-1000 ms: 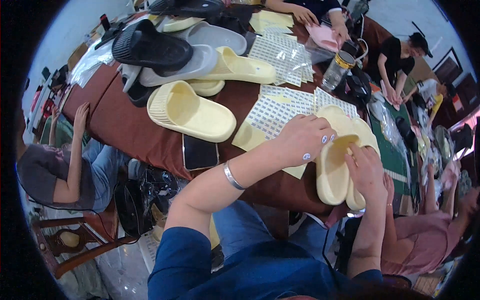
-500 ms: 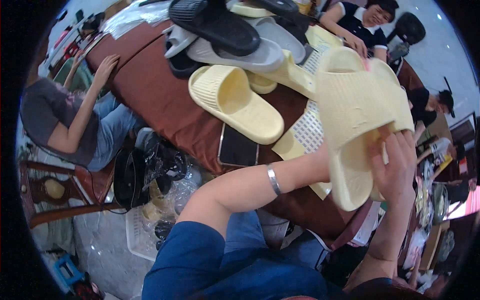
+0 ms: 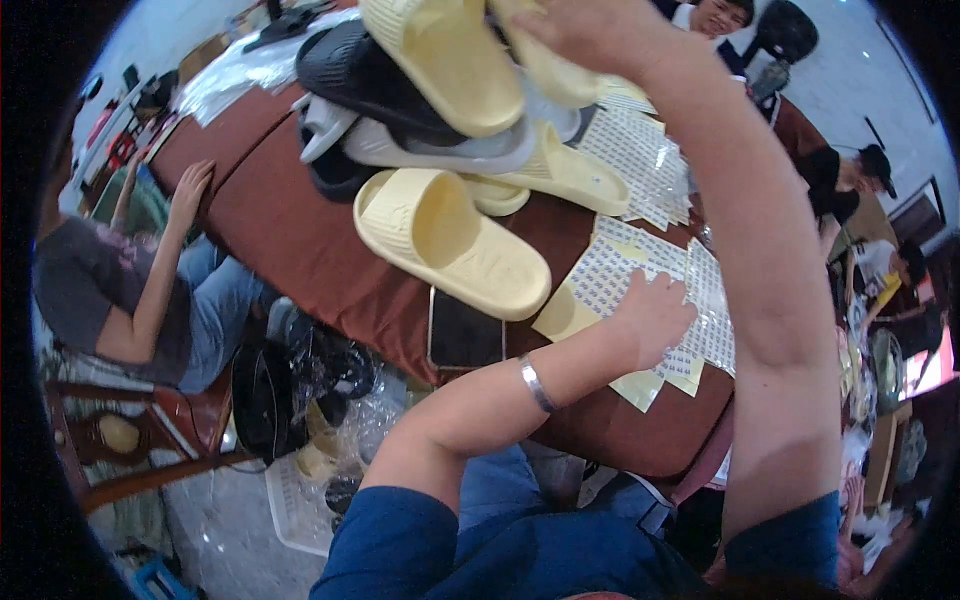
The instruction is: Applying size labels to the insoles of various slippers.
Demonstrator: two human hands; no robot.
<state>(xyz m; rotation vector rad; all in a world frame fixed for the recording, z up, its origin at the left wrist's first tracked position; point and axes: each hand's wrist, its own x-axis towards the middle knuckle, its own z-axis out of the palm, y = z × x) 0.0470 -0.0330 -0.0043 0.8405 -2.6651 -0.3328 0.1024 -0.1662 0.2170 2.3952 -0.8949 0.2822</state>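
Right hand seemingly grips yellow slipper; left hand rests on sticker sheets.

A brown-covered table stands by a wooden chair on a pale floor.

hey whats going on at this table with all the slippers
A person in a blue top sits at a brown table. Their right hand is raised high, holding a pale yellow slipper over a pile of black, grey and yellow slippers. Their left hand, with a silver bangle on the wrist, rests on sheets of small stickers. Another yellow slipper lies on the table beside a dark phone. Other people sit around the table.
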